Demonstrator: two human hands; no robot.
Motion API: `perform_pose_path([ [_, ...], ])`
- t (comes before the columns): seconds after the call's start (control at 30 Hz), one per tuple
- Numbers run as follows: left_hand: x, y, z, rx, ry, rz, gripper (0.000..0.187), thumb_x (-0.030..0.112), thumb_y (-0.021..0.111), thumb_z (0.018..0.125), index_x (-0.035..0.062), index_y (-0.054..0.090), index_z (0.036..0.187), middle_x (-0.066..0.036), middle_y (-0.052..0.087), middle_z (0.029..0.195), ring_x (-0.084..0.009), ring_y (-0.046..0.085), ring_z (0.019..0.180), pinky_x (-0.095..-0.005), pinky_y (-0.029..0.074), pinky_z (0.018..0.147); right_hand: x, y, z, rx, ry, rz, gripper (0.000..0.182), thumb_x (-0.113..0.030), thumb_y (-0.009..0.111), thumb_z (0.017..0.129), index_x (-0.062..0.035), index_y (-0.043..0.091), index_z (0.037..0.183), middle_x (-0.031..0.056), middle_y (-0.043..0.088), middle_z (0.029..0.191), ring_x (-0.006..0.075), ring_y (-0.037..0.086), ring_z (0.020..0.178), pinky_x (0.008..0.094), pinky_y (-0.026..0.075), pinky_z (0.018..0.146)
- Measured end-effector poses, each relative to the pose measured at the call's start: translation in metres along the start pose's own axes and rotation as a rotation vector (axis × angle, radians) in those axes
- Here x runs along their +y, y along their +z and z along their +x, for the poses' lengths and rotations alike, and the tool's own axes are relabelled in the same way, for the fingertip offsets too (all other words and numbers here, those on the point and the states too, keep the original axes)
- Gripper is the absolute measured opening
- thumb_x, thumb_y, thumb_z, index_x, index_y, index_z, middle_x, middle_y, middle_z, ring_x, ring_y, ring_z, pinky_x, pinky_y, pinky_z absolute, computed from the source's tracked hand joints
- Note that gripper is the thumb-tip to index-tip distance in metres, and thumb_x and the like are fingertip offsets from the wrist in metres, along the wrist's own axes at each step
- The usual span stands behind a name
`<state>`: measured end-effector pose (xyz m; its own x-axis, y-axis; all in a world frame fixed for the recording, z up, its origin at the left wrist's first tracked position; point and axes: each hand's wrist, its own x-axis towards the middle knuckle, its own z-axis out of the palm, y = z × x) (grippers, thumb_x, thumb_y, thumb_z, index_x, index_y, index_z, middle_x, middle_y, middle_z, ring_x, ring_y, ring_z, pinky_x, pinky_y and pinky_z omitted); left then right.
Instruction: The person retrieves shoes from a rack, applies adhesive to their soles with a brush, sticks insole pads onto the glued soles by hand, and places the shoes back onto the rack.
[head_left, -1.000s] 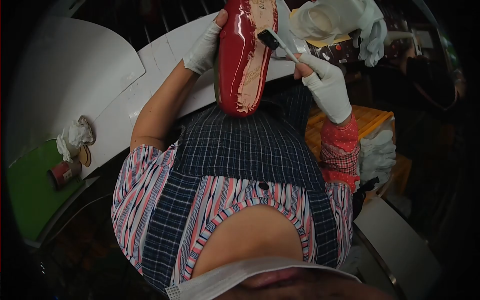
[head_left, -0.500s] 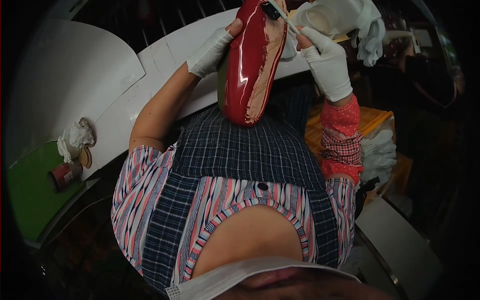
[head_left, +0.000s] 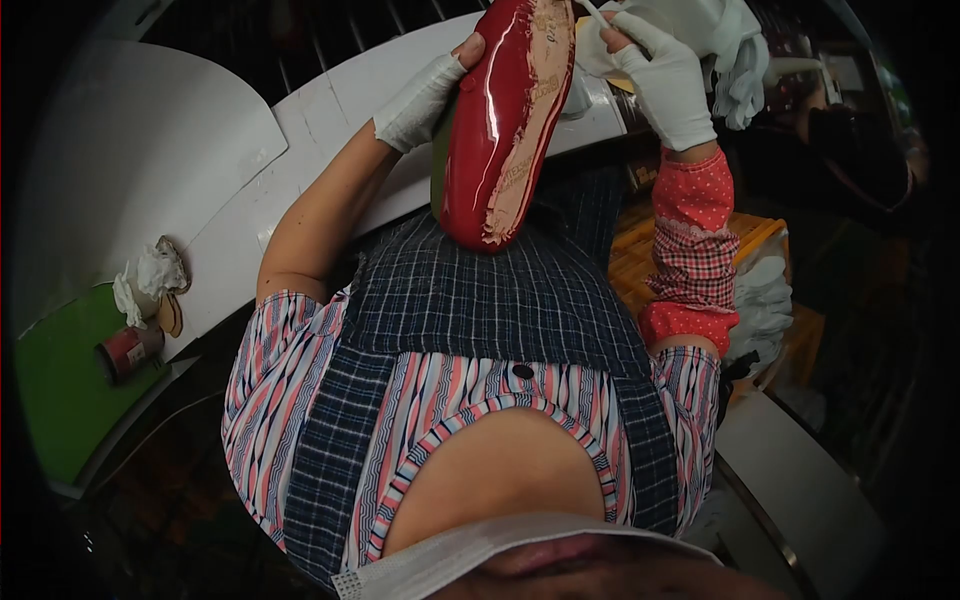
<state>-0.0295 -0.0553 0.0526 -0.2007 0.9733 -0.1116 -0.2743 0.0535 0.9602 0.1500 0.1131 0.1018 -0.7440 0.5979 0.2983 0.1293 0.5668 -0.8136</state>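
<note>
A glossy red shoe upper (head_left: 480, 150) is tilted with its pale underside turned to the right; its lower end is against my checked apron (head_left: 480, 310). My left hand (head_left: 420, 100), in a white fingerless glove, is closed on the shoe's left side, thumb on the red surface and other fingers hidden. My right hand (head_left: 668, 95), gloved the same way, pinches the thin pale handle of a brush (head_left: 592, 12) right of the shoe's upper end. The brush's head is not visible now. Ragged folded edges and faint printed marks show along the underside.
A white worktop (head_left: 335, 120) curves behind the shoe. White cloth (head_left: 740, 80) hangs at upper right. On the left, crumpled white tissue (head_left: 162, 268) and a dark red can (head_left: 135, 353) sit by a green mat (head_left: 70, 380). An orange crate (head_left: 640, 265) stands lower right.
My right hand has moved right and slightly up, drawing the brush away from the shoe's underside. The dark brush head has gone from sight. My left hand and the shoe have barely shifted.
</note>
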Motion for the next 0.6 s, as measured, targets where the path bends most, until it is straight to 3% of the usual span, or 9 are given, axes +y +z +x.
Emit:
perform_pose_path([
  [0.17, -0.009, -0.008, 0.003, 0.019, -0.003, -0.065, 0.081, 0.066, 0.048, 0.08, 0.0047, 0.039, 0.131, -0.021, 0.058, 0.109, -0.0305, 0.065, 0.09, -0.0367, 0.058, 0.07, -0.007, 0.004, -0.014, -0.068, -0.117, -0.073, 0.023, -0.015, 0.06, 0.087, -0.0047, 0.064, 0.108, 0.0038, 0.064, 0.076, 0.0067, 0.056, 0.067, 0.0211, 0.045, 0.058],
  [0.33, -0.013, -0.015, 0.006, 0.078, -0.023, -0.081, 0.079, 0.066, 0.048, 0.08, 0.0067, 0.038, 0.132, -0.019, 0.058, 0.111, -0.0278, 0.065, 0.091, -0.0344, 0.059, 0.069, -0.009, 0.007, -0.031, -0.22, 0.078, 0.077, 0.027, -0.015, 0.063, 0.086, -0.0046, 0.063, 0.11, 0.0012, 0.063, 0.088, 0.0068, 0.054, 0.076, 0.0201, 0.044, 0.066],
  [0.57, -0.017, -0.019, 0.0, 0.131, -0.105, -0.116, 0.079, 0.067, 0.049, 0.079, 0.0109, 0.036, 0.133, -0.015, 0.057, 0.114, -0.0257, 0.065, 0.092, -0.0327, 0.06, 0.068, -0.017, 0.013, -0.049, -0.25, 0.109, 0.065, 0.026, -0.015, 0.062, 0.087, -0.0042, 0.063, 0.111, 0.0004, 0.06, 0.083, 0.0066, 0.052, 0.072, 0.0204, 0.043, 0.064],
  [0.6, 0.058, 0.057, -0.033, 0.134, -0.109, -0.117, 0.079, 0.067, 0.049, 0.079, 0.0109, 0.036, 0.133, -0.015, 0.057, 0.114, -0.0257, 0.065, 0.092, -0.0327, 0.06, 0.068, -0.018, 0.013, -0.052, -0.266, 0.153, 0.09, 0.026, -0.014, 0.062, 0.087, -0.0041, 0.063, 0.111, 0.0002, 0.059, 0.082, 0.0063, 0.051, 0.071, 0.0202, 0.043, 0.063],
])
